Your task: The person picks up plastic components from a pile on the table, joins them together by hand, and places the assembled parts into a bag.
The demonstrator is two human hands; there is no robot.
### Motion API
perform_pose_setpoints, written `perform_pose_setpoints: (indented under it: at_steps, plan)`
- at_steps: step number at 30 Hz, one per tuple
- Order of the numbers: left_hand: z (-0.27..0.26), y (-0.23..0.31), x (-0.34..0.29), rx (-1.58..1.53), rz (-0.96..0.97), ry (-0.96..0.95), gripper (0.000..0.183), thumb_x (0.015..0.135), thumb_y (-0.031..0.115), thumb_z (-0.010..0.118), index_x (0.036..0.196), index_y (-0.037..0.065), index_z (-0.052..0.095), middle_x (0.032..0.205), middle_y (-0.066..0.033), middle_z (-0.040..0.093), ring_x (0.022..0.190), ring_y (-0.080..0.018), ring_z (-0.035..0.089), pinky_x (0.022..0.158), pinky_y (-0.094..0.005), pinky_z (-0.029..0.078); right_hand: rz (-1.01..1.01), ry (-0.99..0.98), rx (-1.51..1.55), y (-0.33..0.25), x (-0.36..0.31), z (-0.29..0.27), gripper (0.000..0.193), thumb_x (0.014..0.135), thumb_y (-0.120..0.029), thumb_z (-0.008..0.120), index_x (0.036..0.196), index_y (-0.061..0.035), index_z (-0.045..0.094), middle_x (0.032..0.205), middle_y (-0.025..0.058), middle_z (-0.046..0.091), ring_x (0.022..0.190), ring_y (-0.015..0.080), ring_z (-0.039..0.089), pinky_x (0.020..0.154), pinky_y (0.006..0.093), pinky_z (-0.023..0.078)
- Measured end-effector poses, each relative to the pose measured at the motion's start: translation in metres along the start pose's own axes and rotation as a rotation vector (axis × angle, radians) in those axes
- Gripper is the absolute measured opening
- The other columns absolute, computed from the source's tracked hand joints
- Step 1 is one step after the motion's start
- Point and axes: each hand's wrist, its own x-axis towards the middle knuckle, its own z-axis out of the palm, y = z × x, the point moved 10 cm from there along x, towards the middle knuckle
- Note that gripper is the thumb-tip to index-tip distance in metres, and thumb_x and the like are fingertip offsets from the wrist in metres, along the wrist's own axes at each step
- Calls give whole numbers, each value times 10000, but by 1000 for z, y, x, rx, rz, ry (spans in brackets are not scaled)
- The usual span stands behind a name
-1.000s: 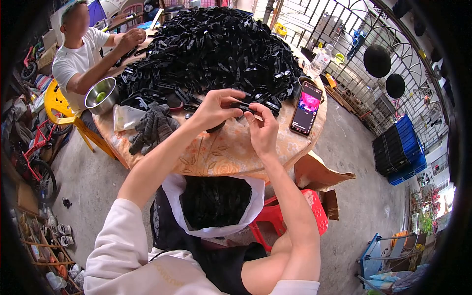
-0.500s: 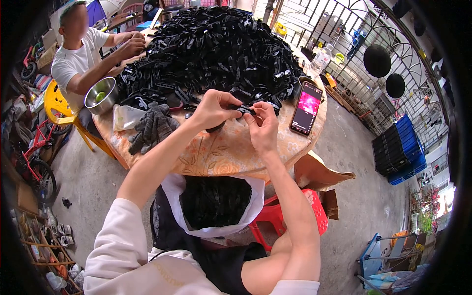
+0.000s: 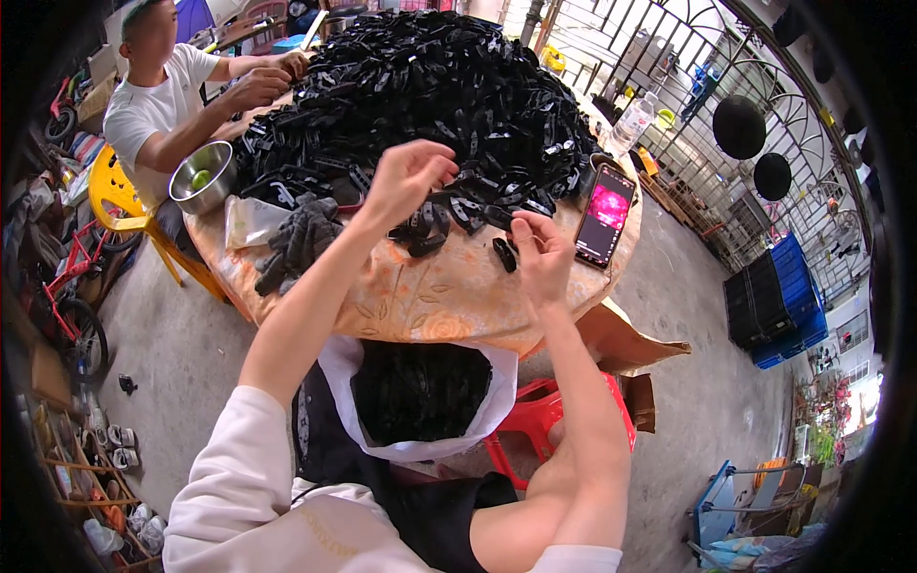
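Note:
A large heap of small black plastic pieces [image 3: 449, 86] covers most of the round table. In my right hand [image 3: 544, 253], thumb and fingertips pinch a long, narrow black plastic piece [image 3: 499, 217] near the heap's front edge. My left hand [image 3: 406, 181] hovers over the near side of the heap, its fingers loosely bent and apart, with nothing visible in them. Between my hands, a small cluster of black pieces [image 3: 420, 231] rests on the flowered tablecloth [image 3: 430, 301]. Another black piece [image 3: 504, 254] lies beside my right fingers.
A white sack [image 3: 506, 382] holding black pieces stands open below the table edge. Grey gloves [image 3: 301, 244], a metal bowl [image 3: 203, 179] and a lit phone [image 3: 602, 215] lie around the heap. Across on the left, a person [image 3: 158, 105] works with both hands. A red stool [image 3: 540, 411] stands below.
My hands have parted. The left has let go of the black piece and moved up over the heap; the right has shifted right and slightly down with a piece. The view has tilted slightly.

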Motion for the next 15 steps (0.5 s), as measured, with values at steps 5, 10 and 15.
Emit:
perform_pose_setpoints:
  at_steps: [5, 10, 15]
  plan:
    - [-53, 15, -6, 924, 166, 231, 170, 808, 98, 651, 962, 54, 707, 867, -140, 702, 877, -307, 666, 810, -379, 518, 345, -452, 3, 10, -14, 7, 213, 954, -233, 613, 935, -48, 716, 662, 1, 641, 452, 19, 466, 423, 188, 353]
    - [-48, 1, -17, 1249, -34, 133, 165, 736, 158, 659, 874, 101, 729, 954, -128, 686, 976, -355, 599, 823, -429, 501, 590, -884, -92, 16, -52, 34, 187, 902, -211, 684, 905, -26, 713, 671, 12, 648, 507, 41, 532, 451, 188, 396]
    - [-39, -14, -13, 1150, -34, -15, 132, 722, 139, 668, 828, 90, 730, 922, -128, 671, 959, -343, 590, 854, -410, 486, 635, -889, -189, 18, -52, 38, 220, 896, -226, 683, 873, -7, 696, 650, 29, 647, 526, 69, 562, 486, 218, 445]
